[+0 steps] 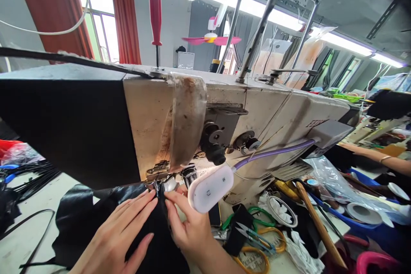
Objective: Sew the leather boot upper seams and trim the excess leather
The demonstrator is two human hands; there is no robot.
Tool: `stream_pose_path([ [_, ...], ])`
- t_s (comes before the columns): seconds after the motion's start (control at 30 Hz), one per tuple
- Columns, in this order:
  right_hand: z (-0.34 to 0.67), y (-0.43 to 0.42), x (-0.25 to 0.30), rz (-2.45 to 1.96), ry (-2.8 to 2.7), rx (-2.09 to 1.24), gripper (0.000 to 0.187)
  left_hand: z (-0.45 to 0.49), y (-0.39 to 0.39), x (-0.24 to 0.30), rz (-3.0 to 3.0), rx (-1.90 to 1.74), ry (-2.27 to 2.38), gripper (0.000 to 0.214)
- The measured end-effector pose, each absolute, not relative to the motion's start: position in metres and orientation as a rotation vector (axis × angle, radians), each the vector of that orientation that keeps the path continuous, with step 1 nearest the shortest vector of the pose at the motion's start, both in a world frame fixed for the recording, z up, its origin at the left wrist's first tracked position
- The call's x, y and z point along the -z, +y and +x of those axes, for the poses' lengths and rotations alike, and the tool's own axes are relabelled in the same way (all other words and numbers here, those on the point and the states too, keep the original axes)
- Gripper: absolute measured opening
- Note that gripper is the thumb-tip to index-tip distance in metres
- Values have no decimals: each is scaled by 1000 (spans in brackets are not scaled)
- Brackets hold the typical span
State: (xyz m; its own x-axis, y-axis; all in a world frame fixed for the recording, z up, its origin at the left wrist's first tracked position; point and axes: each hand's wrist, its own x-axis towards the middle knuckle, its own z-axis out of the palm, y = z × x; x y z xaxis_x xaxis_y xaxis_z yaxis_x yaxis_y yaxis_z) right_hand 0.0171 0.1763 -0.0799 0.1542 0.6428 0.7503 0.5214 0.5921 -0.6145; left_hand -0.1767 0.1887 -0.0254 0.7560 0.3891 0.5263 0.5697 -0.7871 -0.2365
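Worktable (16, 245), black material (159, 239) under left hand (115, 231)

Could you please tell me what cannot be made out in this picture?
All in the head view:
Black material: partly covered by the left hand, and cut off by the bottom edge.
Right hand: partly hidden behind the lamp.
Lettering on the machine: partly covered by the grey box.
Co-worker's arm: cut off by the right edge.

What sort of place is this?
Probably a sewing workshop: the left hand and right hand touch black material at a sewing machine, snips lie to the right, and another person's arm shows beyond.
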Motion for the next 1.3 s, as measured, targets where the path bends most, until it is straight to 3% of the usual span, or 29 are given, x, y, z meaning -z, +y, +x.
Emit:
stream_pose_path([
  [0.27,37,185,72,-962,-1762,171,33,-177,195,28,-2572,675,-775,53],
  [0.63,47,192,65,-925,-1873,-32,36,-185,207,30,-2677,850,-958,43],
  [1.13,46,196,51,-851,-1902,-100,35,-192,213,28,-2678,654,-838,50],
  [1.3,47,200,55,-866,-1901,-115,34,-237,232,33,-2524,944,-1183,29],
])
